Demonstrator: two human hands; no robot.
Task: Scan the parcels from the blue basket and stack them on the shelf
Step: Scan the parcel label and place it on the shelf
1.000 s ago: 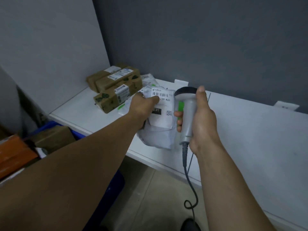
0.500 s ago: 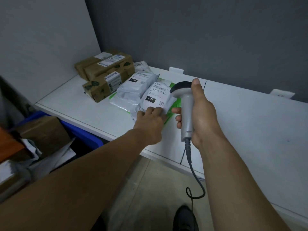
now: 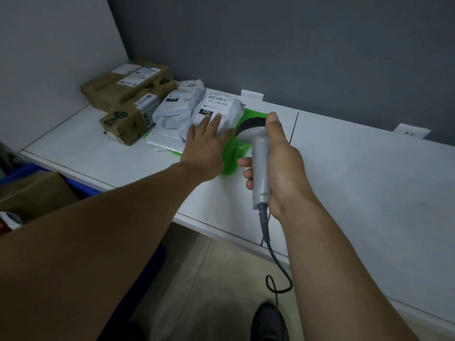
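Work on the shelf (image 3: 344,168), blue basket (image 3: 83,188) down at eight o'clock. Pat the white parcel (image 3: 221,104), at twelve o'clock, down flat with the open left hand (image 3: 204,148) touching its label. Grip tight with the curled right hand (image 3: 283,168) round the scanner (image 3: 261,163).

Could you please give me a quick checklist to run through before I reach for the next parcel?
1. The white parcel 231 lies with the others on the shelf, label up: ok.
2. The left hand is free; its straight fingers only touch that parcel: ok.
3. The right hand grips the scanner: ok.
4. The blue basket holds more to scan; a brown box shows in it: ok.
5. The scan of the white parcel 231 registered: cannot tell.
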